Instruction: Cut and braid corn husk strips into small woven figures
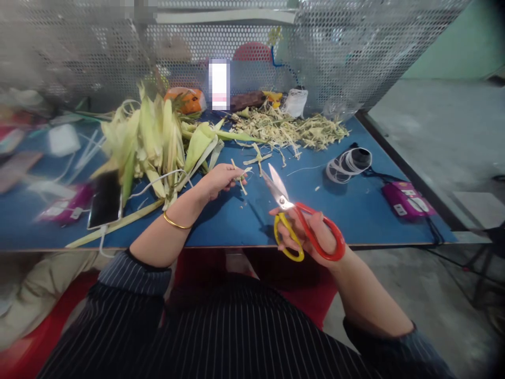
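Observation:
My right hand (311, 231) grips a pair of scissors (300, 218) with one red and one yellow handle. Their blades are shut and point up and left over the blue table (244, 221). My left hand (223, 179) pinches a small strip of pale leaf (240, 179) just left of the blade tips. A gold bangle (175, 223) sits on my left wrist. A heap of yellow-green leaves (158, 142) lies to the left of that hand.
Leaf trimmings (292, 129) are strewn at the back of the table. A spool of white cord (349, 163) and a pink device (406, 199) lie on the right. A phone (105, 200) on a cable lies at the left. A perforated metal screen (355, 47) stands behind.

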Demonstrator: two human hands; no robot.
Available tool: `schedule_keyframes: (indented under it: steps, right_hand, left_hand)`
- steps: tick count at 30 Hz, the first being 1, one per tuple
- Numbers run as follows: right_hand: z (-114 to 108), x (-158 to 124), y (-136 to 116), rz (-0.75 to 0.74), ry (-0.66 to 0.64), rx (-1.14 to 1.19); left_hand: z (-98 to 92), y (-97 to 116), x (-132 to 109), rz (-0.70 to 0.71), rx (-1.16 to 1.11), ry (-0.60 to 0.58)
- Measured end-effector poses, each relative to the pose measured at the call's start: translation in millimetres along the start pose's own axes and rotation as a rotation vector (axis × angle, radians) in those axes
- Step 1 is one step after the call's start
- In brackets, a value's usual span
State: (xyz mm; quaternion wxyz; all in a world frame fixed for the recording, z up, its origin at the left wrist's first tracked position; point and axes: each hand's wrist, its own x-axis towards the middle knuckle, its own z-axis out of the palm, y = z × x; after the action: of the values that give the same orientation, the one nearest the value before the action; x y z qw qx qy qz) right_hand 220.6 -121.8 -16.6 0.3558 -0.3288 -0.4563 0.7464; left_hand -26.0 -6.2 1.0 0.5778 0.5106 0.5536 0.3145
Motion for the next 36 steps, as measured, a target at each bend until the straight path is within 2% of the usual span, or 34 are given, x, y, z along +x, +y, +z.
schedule_keyframes:
  steps: [2,7,11,15,23,30,36]
  right_hand:
    - [1.2,3.8,0.4,-0.008,-0.015,-0.088]
    - [3.5,9.6,-16.0,0.091,0.016,-0.467]
    - [11.9,13.7,-32.0,0.103,0.088,-0.77]
    - [16.9,21.8,-32.5,0.085,0.152,-0.963]
    - [9.4,38.8,-13.5,0.023,0.233,-1.002]
    - [11.8,40.7,-14.2,0.02,0.291,-1.105]
    - [8.2,43.9,-10.9,-0.004,0.27,-1.121]
  left_hand:
    - [0.7,3.4,-1.3,-0.026,-0.06,-0.023]
    - [2.3,7.1,-5.9,0.061,-0.117,0.045]
    - [2.9,6.4,-8.5,0.12,-0.156,0.065]
    - [4.6,5.2,-9.8,0.155,-0.15,0.051]
    - [8.3,3.6,-9.4,0.123,-0.147,-0.046]
    - [8.3,1.4,-7.3,0.087,-0.178,-0.06]
    - [7.6,-0.2,-5.7,0.072,-0.175,-0.041]
